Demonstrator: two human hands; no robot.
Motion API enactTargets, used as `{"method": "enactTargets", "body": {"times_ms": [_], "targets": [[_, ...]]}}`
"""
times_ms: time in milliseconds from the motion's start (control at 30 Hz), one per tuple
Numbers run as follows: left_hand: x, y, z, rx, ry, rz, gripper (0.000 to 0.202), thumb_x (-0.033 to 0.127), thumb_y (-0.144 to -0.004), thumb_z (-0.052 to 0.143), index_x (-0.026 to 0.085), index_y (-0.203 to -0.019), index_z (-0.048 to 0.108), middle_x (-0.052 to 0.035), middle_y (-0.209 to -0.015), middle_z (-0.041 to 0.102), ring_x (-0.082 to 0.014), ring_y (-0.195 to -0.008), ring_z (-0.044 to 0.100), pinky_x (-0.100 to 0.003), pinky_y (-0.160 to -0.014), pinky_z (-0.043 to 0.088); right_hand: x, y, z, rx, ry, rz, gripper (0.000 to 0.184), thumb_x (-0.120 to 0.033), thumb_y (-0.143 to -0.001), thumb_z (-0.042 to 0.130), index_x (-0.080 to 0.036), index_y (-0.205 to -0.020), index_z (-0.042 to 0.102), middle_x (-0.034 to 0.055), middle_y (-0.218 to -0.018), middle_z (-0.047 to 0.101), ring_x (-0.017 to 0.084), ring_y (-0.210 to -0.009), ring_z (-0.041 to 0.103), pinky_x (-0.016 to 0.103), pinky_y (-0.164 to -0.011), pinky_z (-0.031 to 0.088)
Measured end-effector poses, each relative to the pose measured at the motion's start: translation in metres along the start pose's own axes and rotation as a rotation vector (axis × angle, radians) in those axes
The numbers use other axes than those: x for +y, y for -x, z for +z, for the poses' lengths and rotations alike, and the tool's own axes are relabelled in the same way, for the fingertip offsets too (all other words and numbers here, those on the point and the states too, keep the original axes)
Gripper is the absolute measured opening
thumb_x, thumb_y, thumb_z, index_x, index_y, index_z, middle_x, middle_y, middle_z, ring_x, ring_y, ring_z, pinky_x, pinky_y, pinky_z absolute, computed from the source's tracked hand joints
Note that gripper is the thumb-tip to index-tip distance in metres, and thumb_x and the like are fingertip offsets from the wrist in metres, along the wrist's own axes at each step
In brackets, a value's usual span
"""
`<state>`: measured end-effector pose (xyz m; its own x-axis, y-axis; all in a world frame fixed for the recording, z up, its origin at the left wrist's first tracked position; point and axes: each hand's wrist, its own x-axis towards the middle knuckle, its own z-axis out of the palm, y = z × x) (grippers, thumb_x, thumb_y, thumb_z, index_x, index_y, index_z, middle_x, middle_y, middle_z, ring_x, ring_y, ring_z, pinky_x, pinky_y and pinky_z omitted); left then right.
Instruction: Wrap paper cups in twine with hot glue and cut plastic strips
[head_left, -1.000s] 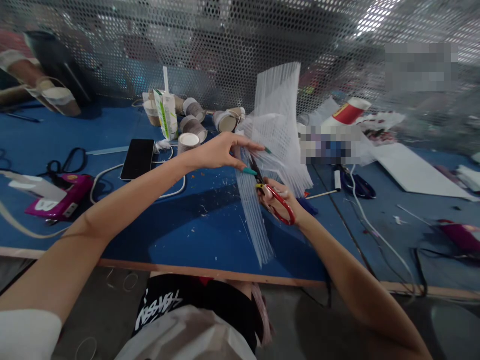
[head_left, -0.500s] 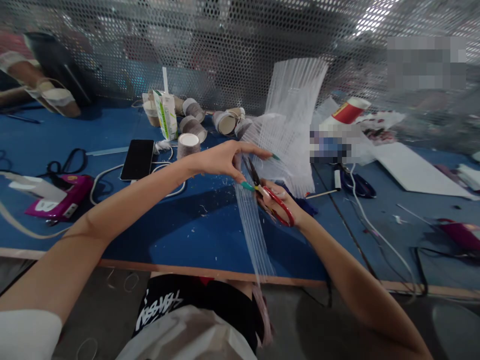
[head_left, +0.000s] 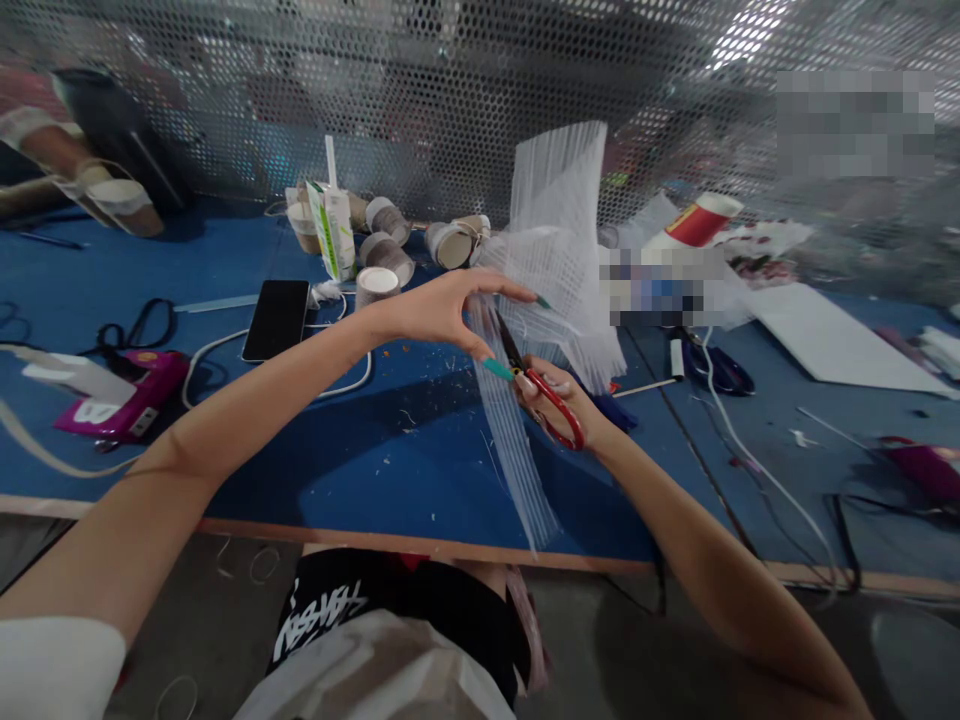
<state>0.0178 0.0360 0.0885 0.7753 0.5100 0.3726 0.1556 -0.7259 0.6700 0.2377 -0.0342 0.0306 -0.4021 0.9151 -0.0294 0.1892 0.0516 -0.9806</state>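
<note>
White sheer pleated fabric [head_left: 559, 200] stands upright and fans out beyond my hands. A narrow strip of it [head_left: 514, 450] hangs down over the blue table toward the front edge. My left hand [head_left: 450, 315] holds the fabric, thumb and forefinger apart on either side of it; its other fingers are hidden. Scissors with red handles [head_left: 559, 412] are in my right hand [head_left: 574, 395], fingers through the loops. Their dark blades point up and left, against the fabric between my left thumb and forefinger. The exact blade contact is hard to make out.
A phone [head_left: 276, 320], a white cable and a drink carton [head_left: 334, 235] are to the left. Behind stand several thread cones [head_left: 382, 258]. Purple devices [head_left: 127, 395] lie at both sides. A white board [head_left: 840, 345] rests at right, before a perforated metal screen [head_left: 420, 100].
The upright fabric has shifted left and tilts differently. The hanging strip's lower end has swung slightly right. Both hands stay nearly in place, the scissors still in the right.
</note>
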Motion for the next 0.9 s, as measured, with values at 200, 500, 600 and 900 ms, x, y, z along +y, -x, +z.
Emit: {"method": "enactTargets", "body": {"times_ms": [200, 500, 600, 900], "targets": [[0.001, 0.002, -0.004, -0.002, 0.062, -0.082, 0.041, 0.037, -0.087, 0.054, 0.020, -0.125, 0.058, -0.0109, -0.130, 0.057, -0.0220, -0.118, 0.054, -0.036, -0.097, 0.045, 0.004, -0.002, -0.002, 0.022, 0.057, -0.004, 0.041, -0.052, -0.069, 0.067, -0.022, -0.067, 0.039, -0.0069, -0.056, 0.033, 0.007, -0.045, 0.028, 0.023, -0.038, 0.019], [0.004, 0.003, -0.010, 0.025, 0.028, -0.117, 0.051, 0.020, -0.073, 0.070, 0.019, -0.123, 0.060, -0.0105, -0.120, 0.064, -0.0226, -0.102, 0.063, -0.037, -0.090, 0.050, 0.004, 0.000, -0.002, -0.095, 0.017, -0.027, 0.040, -0.051, -0.074, 0.065, -0.022, -0.068, 0.037, -0.0067, -0.060, 0.036, 0.005, -0.043, 0.023, 0.023, -0.038, 0.016], [0.003, 0.002, -0.013, 0.066, -0.007, -0.101, 0.051, 0.023, -0.072, 0.072, 0.019, -0.121, 0.061, -0.0100, -0.120, 0.064, -0.0259, -0.113, 0.058, -0.039, -0.095, 0.047, 0.003, 0.000, -0.001, -0.069, 0.045, 0.006, 0.037, -0.049, -0.074, 0.065, -0.022, -0.070, 0.039, -0.0068, -0.059, 0.036, 0.005, -0.042, 0.024, 0.023, -0.038, 0.017], [-0.006, 0.001, -0.014, 0.158, 0.053, -0.104, 0.043, 0.026, -0.084, 0.059, 0.018, -0.126, 0.057, -0.0063, -0.110, 0.069, -0.0174, -0.096, 0.066, -0.032, -0.089, 0.053, 0.013, -0.002, -0.009, 0.028, 0.138, -0.018, 0.043, -0.057, -0.073, 0.064, -0.022, -0.068, 0.039, -0.0073, -0.054, 0.037, 0.006, -0.043, 0.031, 0.021, -0.038, 0.024]]}}
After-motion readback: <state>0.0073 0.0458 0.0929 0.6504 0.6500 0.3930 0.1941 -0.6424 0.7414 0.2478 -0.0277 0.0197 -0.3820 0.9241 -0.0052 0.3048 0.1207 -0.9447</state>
